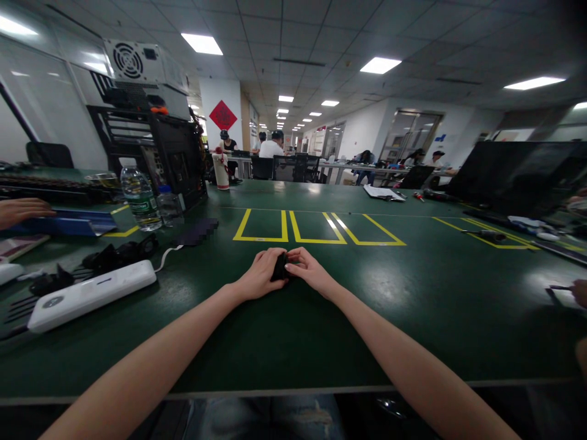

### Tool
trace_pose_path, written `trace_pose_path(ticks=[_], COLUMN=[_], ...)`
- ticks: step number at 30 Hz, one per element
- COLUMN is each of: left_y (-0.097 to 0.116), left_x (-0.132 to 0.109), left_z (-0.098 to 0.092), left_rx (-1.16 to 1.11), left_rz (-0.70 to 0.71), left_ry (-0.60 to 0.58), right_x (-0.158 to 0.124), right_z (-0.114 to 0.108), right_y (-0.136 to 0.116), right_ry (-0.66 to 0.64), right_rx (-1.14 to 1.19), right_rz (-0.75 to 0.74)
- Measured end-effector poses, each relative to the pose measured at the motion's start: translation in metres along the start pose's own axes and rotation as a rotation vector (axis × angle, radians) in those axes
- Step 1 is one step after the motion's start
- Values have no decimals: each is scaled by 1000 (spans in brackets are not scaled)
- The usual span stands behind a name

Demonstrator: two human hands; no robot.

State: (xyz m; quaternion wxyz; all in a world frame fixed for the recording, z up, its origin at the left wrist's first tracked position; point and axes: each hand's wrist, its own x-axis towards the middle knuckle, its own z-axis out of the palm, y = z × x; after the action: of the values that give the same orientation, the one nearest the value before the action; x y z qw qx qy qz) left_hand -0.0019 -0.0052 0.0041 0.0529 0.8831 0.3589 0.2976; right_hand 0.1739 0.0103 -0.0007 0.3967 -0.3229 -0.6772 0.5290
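A small black object is between my two hands, low over the green table, just in front of the yellow tape outlines. My left hand is wrapped round its left side, with the thumb along the near edge. From the right, my right hand grips its other side with bent fingers and thumb. Much of the object is covered by fingers, and its kind cannot be made out.
Yellow tape frames mark the green tabletop. On the left lie a white power strip, black cables, a water bottle and a computer case. Other people's hands show at both sides. A clipboard lies farther back.
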Motion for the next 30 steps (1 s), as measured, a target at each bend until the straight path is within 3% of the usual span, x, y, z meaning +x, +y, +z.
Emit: trace_pose_path(ticks=[9, 15, 21, 30], left_y=[-3, -3, -1, -2], left_x=[0, 0, 0, 0], left_z=[4, 4, 2, 3], left_rx=[6, 12, 3, -7], left_rz=[-7, -2, -4, -4], left_ry=[23, 16, 11, 13], right_x=[-1, -1, -1, -3], right_z=[-2, 2, 0, -3], right_y=[0, -3, -2, -5], right_ry=[-88, -45, -14, -134], right_rx=[-10, 10, -32, 24], right_rz=[-67, -84, 3, -33])
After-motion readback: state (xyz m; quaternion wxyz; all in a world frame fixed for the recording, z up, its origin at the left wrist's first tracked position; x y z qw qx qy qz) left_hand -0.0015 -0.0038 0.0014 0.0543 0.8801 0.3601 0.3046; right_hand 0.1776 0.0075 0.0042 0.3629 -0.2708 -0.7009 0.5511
